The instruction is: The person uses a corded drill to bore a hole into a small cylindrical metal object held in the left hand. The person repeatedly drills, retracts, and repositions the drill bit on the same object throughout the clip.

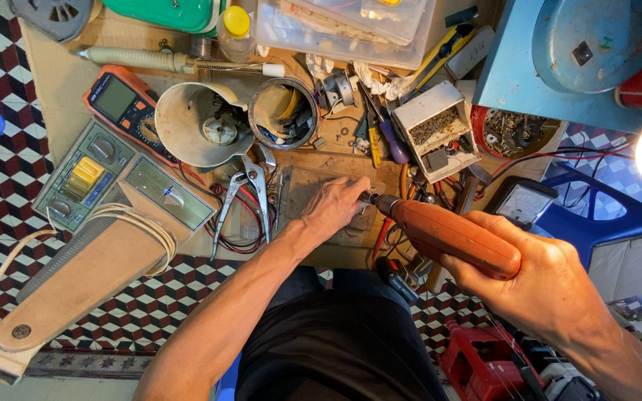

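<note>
**Drill tip close to the fingers on a crowded bench**

The right hand (pixel 540 286) is wrapped, fingers curled tight, around an orange cylindrical rotary hand drill (pixel 451 236), its dark chuck pointing left toward the left hand (pixel 334 206). That hand lies fingers-down and close together, pressing on a small flat workpiece on the worn wooden board (pixel 313 194); what exactly sits under the fingertips I cannot tell.

The likely trouble: the bit meets the work right beside the left fingertips — a skid off a hard surface could nick them, or the piece could spin loose if pressure eases.

Crowding adds to it. Silver slip-joint pliers (pixel 250 191) lie just left of the wrist, red and black wires (pixel 235 223) loop beneath, and an orange digital multimeter (pixel 124 108), a cream plastic fan housing (pixel 198 122) and an open white box of small screws (pixel 436 130) ring the board — little room to reposition.
</note>
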